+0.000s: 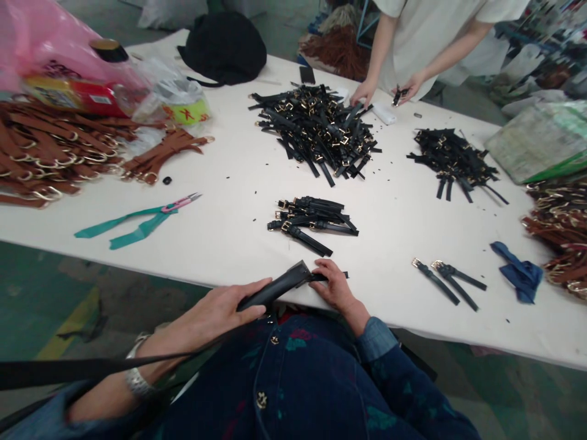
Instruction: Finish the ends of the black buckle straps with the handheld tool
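Observation:
My left hand (pixel 229 308) is closed around a broad black leather-like strap (pixel 277 287), near the table's front edge. The strap's far end meets the fingers of my right hand (pixel 337 286). That hand pinches a short black buckle strap (pixel 320 277), its tip poking out to the right; where the two pieces meet is partly hidden. Just beyond my hands lies a small bunch of black buckle straps (pixel 316 220) with gold buckles. Several more single straps (pixel 452 284) rest to the right.
A large heap of black buckle straps (pixel 321 131) and a smaller heap (pixel 454 159) lie farther back. Brown straps (pixel 50 146) are at left, near thread snips (pixel 178 203) with teal-wrapped handles. A blue cloth (pixel 518 275) lies right. Across the table, a co-worker's hands (pixel 408 88) handle straps.

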The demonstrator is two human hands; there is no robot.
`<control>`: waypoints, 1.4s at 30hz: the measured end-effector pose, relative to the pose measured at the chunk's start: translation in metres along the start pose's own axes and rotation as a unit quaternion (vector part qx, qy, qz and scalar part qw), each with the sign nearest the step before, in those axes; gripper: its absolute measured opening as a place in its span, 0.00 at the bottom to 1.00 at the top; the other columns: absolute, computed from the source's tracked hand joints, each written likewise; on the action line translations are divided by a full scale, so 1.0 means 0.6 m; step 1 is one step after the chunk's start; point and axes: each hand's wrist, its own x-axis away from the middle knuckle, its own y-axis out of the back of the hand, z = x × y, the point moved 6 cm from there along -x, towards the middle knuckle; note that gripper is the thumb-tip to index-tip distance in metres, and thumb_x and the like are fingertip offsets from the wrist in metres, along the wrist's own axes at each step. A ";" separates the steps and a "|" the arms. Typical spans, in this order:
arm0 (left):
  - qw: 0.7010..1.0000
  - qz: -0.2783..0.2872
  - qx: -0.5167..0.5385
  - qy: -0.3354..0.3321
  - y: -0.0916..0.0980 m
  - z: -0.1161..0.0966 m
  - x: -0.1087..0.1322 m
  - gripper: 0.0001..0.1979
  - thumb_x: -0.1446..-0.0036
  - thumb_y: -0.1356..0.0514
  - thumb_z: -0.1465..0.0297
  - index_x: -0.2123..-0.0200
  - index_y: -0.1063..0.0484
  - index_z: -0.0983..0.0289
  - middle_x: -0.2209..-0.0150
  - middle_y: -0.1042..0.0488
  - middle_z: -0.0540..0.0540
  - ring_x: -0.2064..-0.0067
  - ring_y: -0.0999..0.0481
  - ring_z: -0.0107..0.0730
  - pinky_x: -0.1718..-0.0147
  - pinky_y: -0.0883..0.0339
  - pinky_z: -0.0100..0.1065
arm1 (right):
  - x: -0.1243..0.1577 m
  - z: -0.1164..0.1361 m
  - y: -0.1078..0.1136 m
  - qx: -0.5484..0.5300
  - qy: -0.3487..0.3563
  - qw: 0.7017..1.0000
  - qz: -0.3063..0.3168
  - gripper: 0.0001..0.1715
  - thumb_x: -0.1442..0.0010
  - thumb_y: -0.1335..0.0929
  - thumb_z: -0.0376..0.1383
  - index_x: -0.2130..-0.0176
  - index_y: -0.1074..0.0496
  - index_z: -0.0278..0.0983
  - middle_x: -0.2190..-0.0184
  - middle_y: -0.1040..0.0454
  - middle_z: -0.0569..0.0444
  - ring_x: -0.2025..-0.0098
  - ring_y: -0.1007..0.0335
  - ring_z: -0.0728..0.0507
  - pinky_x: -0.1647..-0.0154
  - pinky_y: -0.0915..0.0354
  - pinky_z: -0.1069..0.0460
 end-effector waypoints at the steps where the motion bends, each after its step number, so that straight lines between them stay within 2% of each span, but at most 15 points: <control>1: 1.000 -0.008 -0.008 0.003 -0.001 -0.005 -0.006 0.29 0.39 0.45 0.53 0.36 0.38 0.53 0.43 0.26 0.48 0.45 0.26 0.48 0.47 0.34 0.35 | 0.000 -0.001 0.001 -0.002 0.000 1.000 -0.003 0.13 0.46 0.27 0.35 0.58 0.26 0.37 0.48 0.30 0.43 0.44 0.34 0.39 0.40 0.36 0.41; 4: 1.000 -0.016 -0.009 -0.009 0.000 -0.011 -0.013 0.29 0.38 0.46 0.52 0.36 0.38 0.54 0.42 0.26 0.50 0.45 0.26 0.49 0.47 0.35 0.36 | -0.002 -0.004 0.002 -0.006 0.004 1.000 -0.007 0.16 0.48 0.26 0.34 0.58 0.26 0.37 0.49 0.29 0.43 0.45 0.33 0.39 0.41 0.35 0.41; 7: 0.999 -0.009 0.012 -0.032 0.007 0.000 0.000 0.30 0.37 0.47 0.51 0.35 0.39 0.55 0.42 0.27 0.50 0.45 0.26 0.46 0.47 0.36 0.34 | -0.002 -0.004 0.000 -0.008 0.014 1.000 0.003 0.16 0.49 0.26 0.34 0.58 0.25 0.38 0.49 0.30 0.44 0.45 0.33 0.39 0.41 0.35 0.40; 12: 1.000 0.019 -0.004 0.008 0.019 0.029 0.032 0.30 0.38 0.46 0.51 0.35 0.39 0.54 0.46 0.23 0.47 0.48 0.23 0.43 0.49 0.34 0.31 | -0.003 -0.005 -0.002 -0.014 0.018 1.000 0.002 0.17 0.49 0.26 0.32 0.57 0.24 0.39 0.49 0.30 0.44 0.46 0.33 0.38 0.41 0.36 0.39; 19: 0.999 0.018 -0.030 -0.004 0.031 -0.004 0.031 0.27 0.37 0.46 0.51 0.37 0.36 0.52 0.46 0.24 0.46 0.49 0.24 0.40 0.49 0.36 0.29 | -0.005 -0.006 -0.002 -0.016 0.015 1.000 0.006 0.12 0.48 0.27 0.33 0.60 0.24 0.40 0.50 0.30 0.45 0.45 0.33 0.38 0.42 0.35 0.40; 27: 0.999 0.025 -0.045 0.002 0.020 0.005 0.023 0.31 0.38 0.48 0.49 0.35 0.40 0.53 0.48 0.22 0.50 0.51 0.22 0.45 0.51 0.34 0.33 | -0.004 -0.008 -0.004 -0.013 0.006 1.000 0.011 0.12 0.48 0.26 0.34 0.61 0.24 0.40 0.49 0.30 0.46 0.45 0.34 0.39 0.40 0.36 0.40; 34: 0.999 0.011 -0.041 -0.013 0.014 -0.037 0.000 0.28 0.36 0.49 0.51 0.36 0.38 0.53 0.52 0.21 0.49 0.54 0.22 0.41 0.58 0.33 0.31 | -0.003 -0.007 -0.001 -0.009 0.001 1.000 -0.008 0.12 0.49 0.26 0.33 0.61 0.25 0.39 0.50 0.29 0.45 0.46 0.33 0.38 0.42 0.34 0.40; 38: 0.999 -0.003 0.005 -0.035 0.011 -0.021 -0.006 0.28 0.36 0.48 0.51 0.36 0.39 0.50 0.47 0.23 0.46 0.50 0.24 0.40 0.53 0.34 0.30 | -0.004 -0.003 0.000 -0.005 0.003 1.000 -0.010 0.12 0.50 0.26 0.33 0.62 0.25 0.39 0.51 0.29 0.45 0.45 0.33 0.38 0.41 0.35 0.39; 42: 0.999 -0.010 0.025 -0.034 0.025 0.011 0.012 0.28 0.37 0.46 0.52 0.36 0.38 0.51 0.41 0.28 0.45 0.43 0.27 0.41 0.46 0.38 0.29 | -0.005 -0.003 0.000 -0.004 -0.002 1.000 -0.004 0.11 0.49 0.26 0.33 0.63 0.25 0.39 0.50 0.29 0.45 0.46 0.33 0.39 0.41 0.35 0.40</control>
